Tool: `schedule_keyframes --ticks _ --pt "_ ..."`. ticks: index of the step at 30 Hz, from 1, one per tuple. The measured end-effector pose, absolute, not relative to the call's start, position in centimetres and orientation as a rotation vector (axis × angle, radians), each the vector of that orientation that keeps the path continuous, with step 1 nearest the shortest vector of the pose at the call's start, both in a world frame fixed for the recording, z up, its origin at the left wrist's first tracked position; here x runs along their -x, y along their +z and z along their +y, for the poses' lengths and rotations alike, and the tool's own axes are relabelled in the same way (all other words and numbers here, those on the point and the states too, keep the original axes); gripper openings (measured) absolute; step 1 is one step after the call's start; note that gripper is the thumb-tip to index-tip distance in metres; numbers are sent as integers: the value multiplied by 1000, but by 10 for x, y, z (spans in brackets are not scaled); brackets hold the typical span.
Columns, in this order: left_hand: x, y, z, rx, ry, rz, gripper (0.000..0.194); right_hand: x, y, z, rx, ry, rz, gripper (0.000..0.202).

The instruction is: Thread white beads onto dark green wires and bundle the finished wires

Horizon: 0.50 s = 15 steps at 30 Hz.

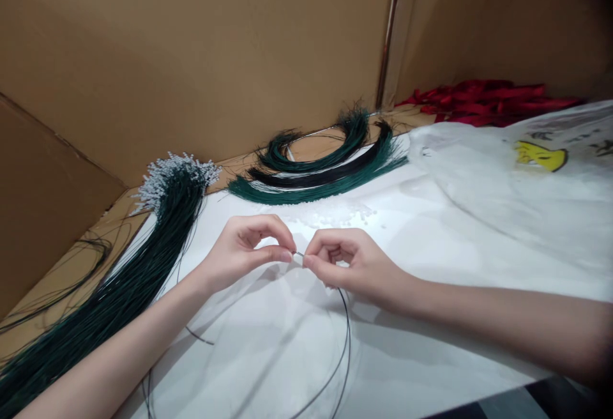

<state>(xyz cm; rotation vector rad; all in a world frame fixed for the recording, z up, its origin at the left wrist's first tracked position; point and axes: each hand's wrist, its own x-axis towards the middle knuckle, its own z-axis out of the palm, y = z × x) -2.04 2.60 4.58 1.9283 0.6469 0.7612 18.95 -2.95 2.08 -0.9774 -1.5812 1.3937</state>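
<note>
My left hand (258, 243) and my right hand (357, 259) meet over the white sheet, thumb and forefinger of each pinched together. Between the fingertips sits a small white piece (297, 259) with a bit of dark cord along its top. From under my right hand a thin dark cord (347, 329) loops down toward the bottom of the view. Just beyond my hands, tiny white pieces (352, 216) lie scattered. To the left of my left forearm runs a thick bundle of dark green cords (163, 246), its far end tipped with many white pieces.
Curved bundles of green and black cords (316, 179) lie at the back. A heap of red ribbon (493, 101) is at the far right, behind a clear plastic bag (507, 195) with a yellow print. Cardboard walls (201, 55) enclose the back and left.
</note>
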Motion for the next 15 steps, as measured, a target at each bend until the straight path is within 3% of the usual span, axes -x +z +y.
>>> schedule_keyframes --ticks 15 --pt "18 47 25 -1868 787 680 7 -190 19 -29 980 1391 -1586 11"
